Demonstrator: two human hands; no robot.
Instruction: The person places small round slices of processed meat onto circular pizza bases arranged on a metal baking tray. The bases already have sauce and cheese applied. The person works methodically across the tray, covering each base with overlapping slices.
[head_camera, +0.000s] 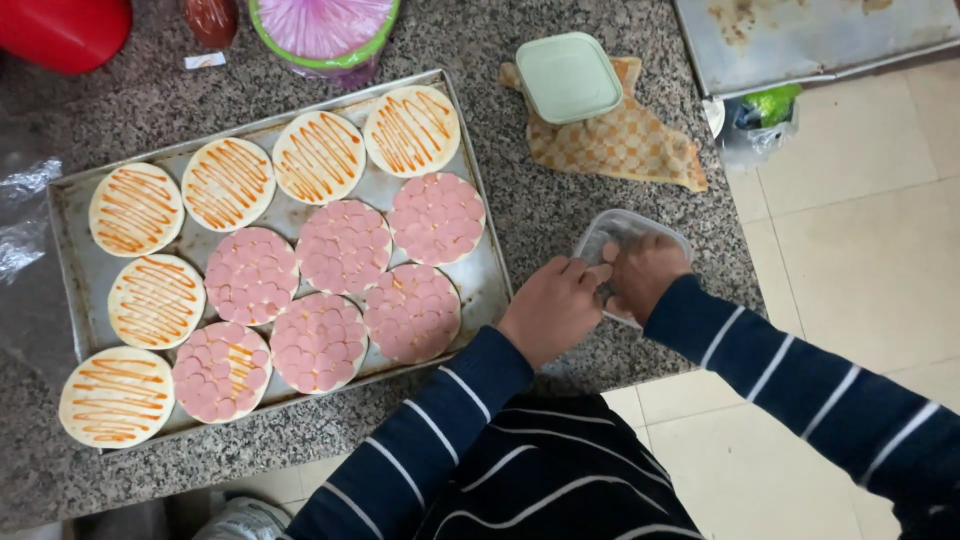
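Both hands, left and right, dig curled fingers into the tub; perched at the counter edge, it might tip off.

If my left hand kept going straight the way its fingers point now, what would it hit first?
Probably the right hand, which already sits against the left hand over the clear plastic container; the fingers point up-right toward both. Depth is hard to judge.

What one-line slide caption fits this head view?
Both hands, left hand and right hand, at a clear plastic container beside a tray of sauced and sausage-topped dough rounds.
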